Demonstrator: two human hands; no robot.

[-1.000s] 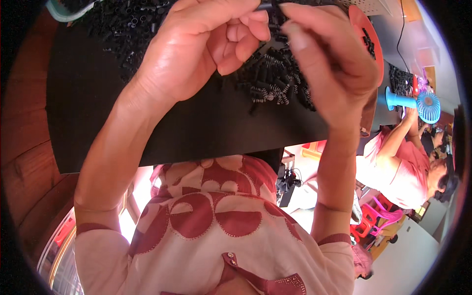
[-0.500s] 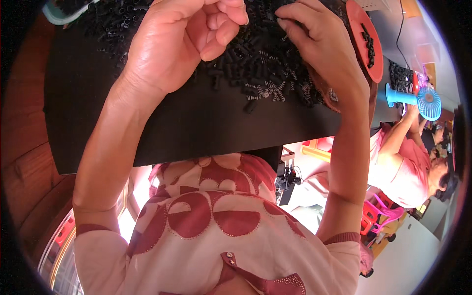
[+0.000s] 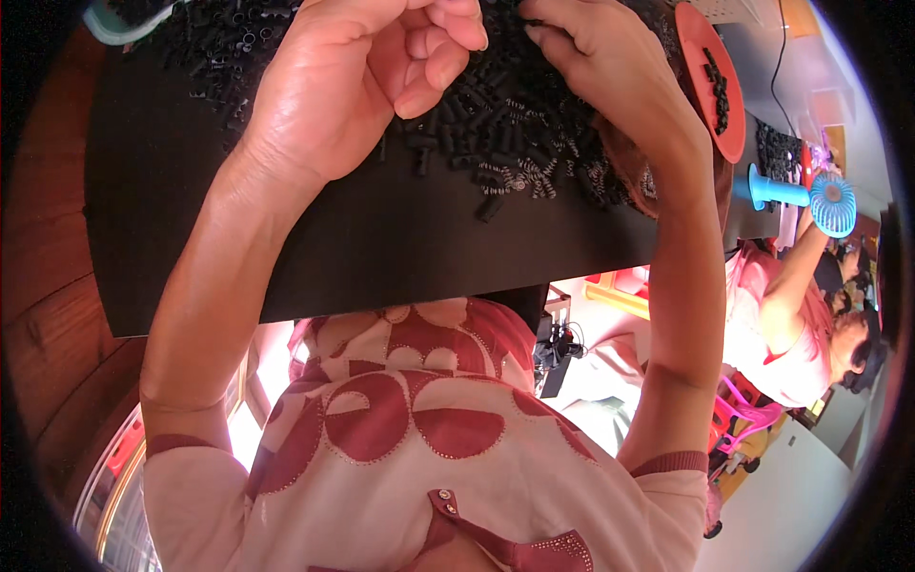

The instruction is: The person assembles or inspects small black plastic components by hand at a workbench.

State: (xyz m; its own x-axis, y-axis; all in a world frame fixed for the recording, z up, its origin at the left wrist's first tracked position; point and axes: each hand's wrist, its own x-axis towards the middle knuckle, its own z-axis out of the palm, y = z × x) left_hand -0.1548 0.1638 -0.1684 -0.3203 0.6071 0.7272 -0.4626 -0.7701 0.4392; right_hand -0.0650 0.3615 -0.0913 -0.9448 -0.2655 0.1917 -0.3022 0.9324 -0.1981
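At the upper edge my left hand (image 3: 343,86) is raised with its fingers curled toward the palm. Its thumb and index tips run out of the picture, so what they hold, if anything, is hidden. Opposite it, my right hand (image 3: 620,67) hangs over the heap, thumb and forefinger drawn close around something too dark to make out. Below both hands spreads a heap of small black tubular plastic parts (image 3: 448,143). Small metal coil springs (image 3: 534,179) lie at the heap's near edge. Beside my right wrist, a brown rim (image 3: 634,186) has more springs next to it.
A red oval plate (image 3: 688,43) with a row of small black pieces stands right of my right hand. Beyond it are a blue handheld fan (image 3: 831,205) and a seated person in pink (image 3: 796,329). A pale green container (image 3: 114,33) sits at the black table's (image 3: 191,257) far left.
My right hand has shifted slightly left and up, toward my left hand. My left hand has moved slightly right. The person in pink has raised an arm.
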